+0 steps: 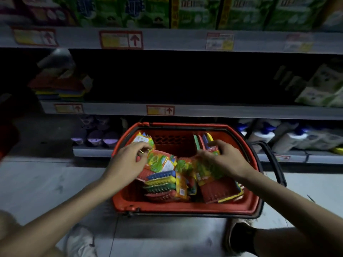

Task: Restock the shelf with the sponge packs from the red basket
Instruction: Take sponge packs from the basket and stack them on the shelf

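Both hands reach into the red basket [185, 206] on the floor; left hand [128, 160] and right hand [222, 160] each grip sponge packs [161, 179]; the shelf [185, 110] stands just behind the basket.

Middle shelf [185, 110] bay open between the far-left sponge stack [59, 86] and right-hand bags [323, 88]. Basket [185, 208] top unobstructed.

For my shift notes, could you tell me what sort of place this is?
Most likely a shop aisle: shelf edges carry price tags, boxed goods fill the top shelf, and a red basket holds sponge packs.
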`<state>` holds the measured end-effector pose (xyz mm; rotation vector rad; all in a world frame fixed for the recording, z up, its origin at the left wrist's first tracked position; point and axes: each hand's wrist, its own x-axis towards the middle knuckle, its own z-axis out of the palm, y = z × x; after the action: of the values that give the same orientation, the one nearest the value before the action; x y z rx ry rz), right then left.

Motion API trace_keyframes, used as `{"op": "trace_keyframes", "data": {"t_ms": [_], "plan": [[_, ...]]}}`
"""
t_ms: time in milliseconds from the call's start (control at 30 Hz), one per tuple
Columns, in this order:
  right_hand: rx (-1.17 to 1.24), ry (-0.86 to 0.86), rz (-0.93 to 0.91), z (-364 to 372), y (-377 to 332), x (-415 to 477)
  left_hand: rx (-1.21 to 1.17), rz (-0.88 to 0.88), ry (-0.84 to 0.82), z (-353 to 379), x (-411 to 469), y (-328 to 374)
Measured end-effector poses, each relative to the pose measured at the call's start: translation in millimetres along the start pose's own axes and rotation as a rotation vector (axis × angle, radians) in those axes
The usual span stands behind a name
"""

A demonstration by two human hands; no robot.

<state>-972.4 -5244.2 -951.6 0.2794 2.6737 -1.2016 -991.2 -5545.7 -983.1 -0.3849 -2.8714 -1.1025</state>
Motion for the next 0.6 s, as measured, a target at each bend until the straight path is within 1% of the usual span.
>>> {"op": "trace_keyframes", "data": {"t_ms": [33,100,167,300,467,600], "plan": [[0.049,0.022,0.032,-1,11,-3,0.068,0.025,-0.010,6,-4,-4],[0.189,0.100,0.098,-1,33,-11,0.288,0.083,-0.036,19,-13,-16],[0.321,0.159,0.167,3,53,-17,0.420,0.088,-0.049,30,-23,-33],[0.470,0.172,0.262,12,66,-17,0.474,0.118,-0.045,36,-34,-57],[0.520,0.095,0.245,23,53,-7,0.558,0.082,-0.090,23,-34,-68],[0.498,0.065,0.220,39,38,6,0.613,0.065,-0.129,9,-36,-80]]}}
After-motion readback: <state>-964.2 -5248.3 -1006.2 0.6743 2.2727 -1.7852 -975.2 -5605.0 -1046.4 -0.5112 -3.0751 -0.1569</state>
